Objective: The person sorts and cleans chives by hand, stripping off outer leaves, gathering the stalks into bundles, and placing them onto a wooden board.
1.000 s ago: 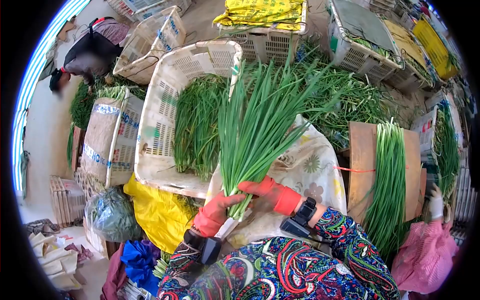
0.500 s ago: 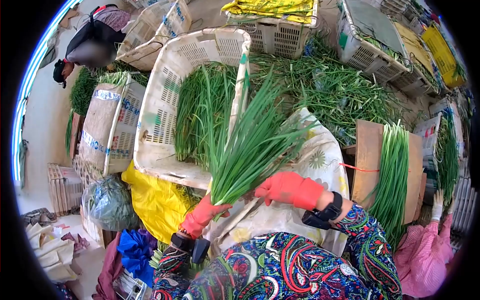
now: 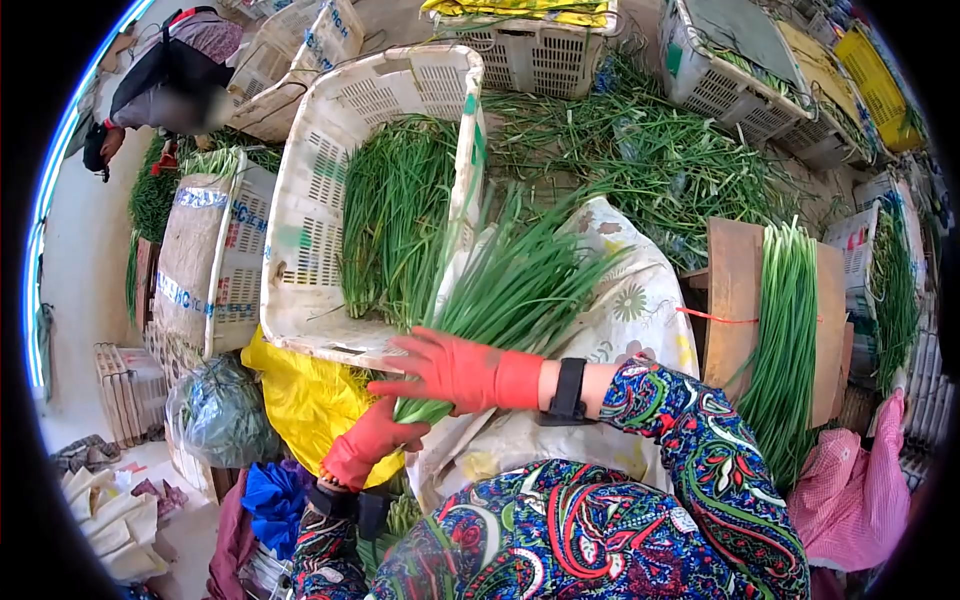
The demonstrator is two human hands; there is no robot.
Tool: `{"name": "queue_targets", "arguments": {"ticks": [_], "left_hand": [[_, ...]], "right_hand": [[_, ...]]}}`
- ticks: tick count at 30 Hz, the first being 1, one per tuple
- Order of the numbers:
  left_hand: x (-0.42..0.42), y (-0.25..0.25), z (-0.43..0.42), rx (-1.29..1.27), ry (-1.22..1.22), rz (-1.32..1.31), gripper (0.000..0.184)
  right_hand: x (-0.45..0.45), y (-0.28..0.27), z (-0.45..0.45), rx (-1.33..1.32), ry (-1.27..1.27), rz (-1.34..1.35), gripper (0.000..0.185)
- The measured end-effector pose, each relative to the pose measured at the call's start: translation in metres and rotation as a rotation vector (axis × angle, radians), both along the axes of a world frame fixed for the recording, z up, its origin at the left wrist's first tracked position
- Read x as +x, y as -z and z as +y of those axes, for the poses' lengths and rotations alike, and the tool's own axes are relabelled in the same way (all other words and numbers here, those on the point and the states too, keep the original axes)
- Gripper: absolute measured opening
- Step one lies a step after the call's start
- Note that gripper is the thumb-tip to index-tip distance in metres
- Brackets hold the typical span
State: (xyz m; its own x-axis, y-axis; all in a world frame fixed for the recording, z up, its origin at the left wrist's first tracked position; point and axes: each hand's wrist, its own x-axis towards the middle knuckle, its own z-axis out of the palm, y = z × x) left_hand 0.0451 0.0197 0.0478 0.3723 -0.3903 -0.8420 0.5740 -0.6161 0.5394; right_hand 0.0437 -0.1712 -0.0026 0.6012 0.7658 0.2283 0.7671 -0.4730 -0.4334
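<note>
My left hand (image 3: 370, 442), in a red rubber glove, is closed around the lower end of a bunch of chives (image 3: 525, 280). The long green leaves fan out up and to the right, over the edge of a white plastic crate (image 3: 285, 290). Across the lower part of the bunch lies my right hand (image 3: 455, 370), gloved alike, its fingers spread and pointing left just above my left hand. It hides part of the stems. More chives (image 3: 400, 210) lie inside the crate. A pale flowered cloth (image 3: 635, 290) spreads beneath the bunch.
At right, a tied bundle of chives (image 3: 785, 310) rests on a brown board (image 3: 733, 260). Loose greens (image 3: 680, 170) are heaped behind the cloth. A yellow sheet (image 3: 310, 410) hangs below the crate. Another person bends at upper left (image 3: 175, 85); a pink sleeve (image 3: 850, 490) shows at lower right.
My right hand has moved left from beside the bunch, opening its fingers over the stems. The leaves have swung lower and to the right. My left hand keeps its hold, slightly lower.
</note>
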Motion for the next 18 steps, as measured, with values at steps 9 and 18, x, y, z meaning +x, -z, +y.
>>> {"name": "queue_targets", "arguments": {"ticks": [9,18], "left_hand": [[0.003,-0.01,0.014,-0.07,0.011,0.026,0.045],[0.011,-0.02,0.01,0.096,0.11,-0.098,0.045]], "right_hand": [[0.023,0.011,-0.025,-0.029,-0.017,0.139,0.108],[0.019,0.038,-0.018,0.176,0.051,0.127,0.053]]}}
